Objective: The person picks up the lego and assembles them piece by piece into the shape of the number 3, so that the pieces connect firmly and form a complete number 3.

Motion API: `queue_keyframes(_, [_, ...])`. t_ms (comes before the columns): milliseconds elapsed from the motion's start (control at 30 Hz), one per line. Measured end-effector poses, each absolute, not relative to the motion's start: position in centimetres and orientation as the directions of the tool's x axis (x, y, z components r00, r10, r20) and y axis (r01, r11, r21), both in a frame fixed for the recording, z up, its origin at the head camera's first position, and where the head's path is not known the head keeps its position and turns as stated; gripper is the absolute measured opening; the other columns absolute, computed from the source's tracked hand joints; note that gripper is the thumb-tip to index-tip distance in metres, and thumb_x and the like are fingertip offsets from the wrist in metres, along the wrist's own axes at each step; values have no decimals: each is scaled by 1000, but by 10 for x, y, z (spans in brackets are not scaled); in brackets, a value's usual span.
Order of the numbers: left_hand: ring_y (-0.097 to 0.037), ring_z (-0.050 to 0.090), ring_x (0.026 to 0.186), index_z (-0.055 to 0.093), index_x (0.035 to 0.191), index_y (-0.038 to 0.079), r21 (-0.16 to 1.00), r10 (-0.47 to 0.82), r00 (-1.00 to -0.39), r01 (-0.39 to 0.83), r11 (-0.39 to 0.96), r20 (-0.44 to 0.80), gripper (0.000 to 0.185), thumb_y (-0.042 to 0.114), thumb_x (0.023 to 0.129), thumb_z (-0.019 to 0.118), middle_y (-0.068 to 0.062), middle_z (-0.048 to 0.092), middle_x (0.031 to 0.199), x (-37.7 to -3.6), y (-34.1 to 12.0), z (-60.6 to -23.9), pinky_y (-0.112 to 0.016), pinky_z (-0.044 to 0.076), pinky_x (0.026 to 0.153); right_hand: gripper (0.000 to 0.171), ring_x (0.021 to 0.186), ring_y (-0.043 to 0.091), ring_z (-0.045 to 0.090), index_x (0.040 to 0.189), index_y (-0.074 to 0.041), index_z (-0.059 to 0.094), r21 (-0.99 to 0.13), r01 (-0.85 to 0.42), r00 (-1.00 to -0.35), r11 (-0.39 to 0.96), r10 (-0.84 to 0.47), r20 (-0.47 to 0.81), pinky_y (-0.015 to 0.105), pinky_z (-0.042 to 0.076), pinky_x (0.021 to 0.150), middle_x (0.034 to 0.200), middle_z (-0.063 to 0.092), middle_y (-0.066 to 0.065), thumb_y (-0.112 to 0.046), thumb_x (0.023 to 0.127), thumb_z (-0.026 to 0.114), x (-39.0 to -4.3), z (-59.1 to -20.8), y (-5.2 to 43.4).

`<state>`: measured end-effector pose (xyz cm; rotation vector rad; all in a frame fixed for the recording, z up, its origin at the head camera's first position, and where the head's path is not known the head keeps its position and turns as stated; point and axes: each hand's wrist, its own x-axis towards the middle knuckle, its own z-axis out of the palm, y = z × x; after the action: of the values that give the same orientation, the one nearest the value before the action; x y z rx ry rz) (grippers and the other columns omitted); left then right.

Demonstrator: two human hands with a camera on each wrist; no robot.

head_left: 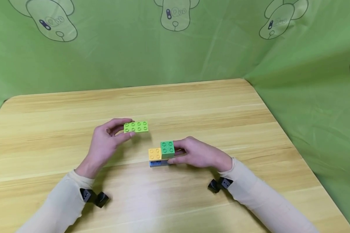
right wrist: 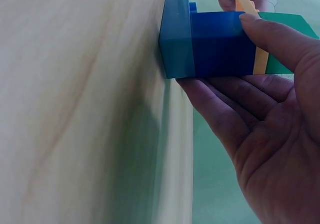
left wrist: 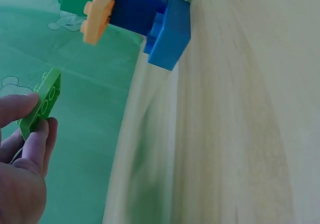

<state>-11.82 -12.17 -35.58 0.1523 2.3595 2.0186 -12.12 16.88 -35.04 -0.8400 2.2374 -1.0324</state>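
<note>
My left hand pinches a flat lime-green brick between thumb and fingers, lifted a little above the wooden table. The same lime-green brick shows edge-on in the left wrist view. To its right stands a small stack: a blue brick at the bottom, an orange brick and a dark green brick on top. My right hand grips this stack from the right side. Up close in the right wrist view, the blue brick lies against my fingers.
A green cloth backdrop with cartoon prints hangs behind and to the right of the table. Small black camera mounts sit at both wrists. The table's right edge runs close to the cloth.
</note>
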Motion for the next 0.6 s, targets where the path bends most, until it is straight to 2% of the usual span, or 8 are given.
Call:
queue_keyframes(200, [-21,62,108,64,123,1,987,81,-993,90,136,80,43,5,83,78,-10,63,121,-111,-121,-350,-25,54,85,38,102,5,64,125,-6,64,-814,-283,-662,508,-717,-217,22,52,86,114,69,-2,-20,91,73,-122,-350,168])
queue_keyframes(433, [-18,62,108,65,122,4,981,48,-996,86,173,78,42,11,83,79,-7,64,120,-100,-116,-342,-22,53,85,37,101,4,64,123,-7,65,-806,-289,-664,516,-715,-220,22,52,87,113,70,-4,-22,90,74,-122,-350,168])
queue_keyframes(600, [-20,63,107,65,121,2,991,73,-993,95,97,89,42,4,82,79,-9,64,119,-94,-110,-336,-26,54,85,37,99,5,65,122,-7,65,-797,-311,-660,518,-721,-212,24,53,85,112,70,-4,-24,91,73,-123,-349,169])
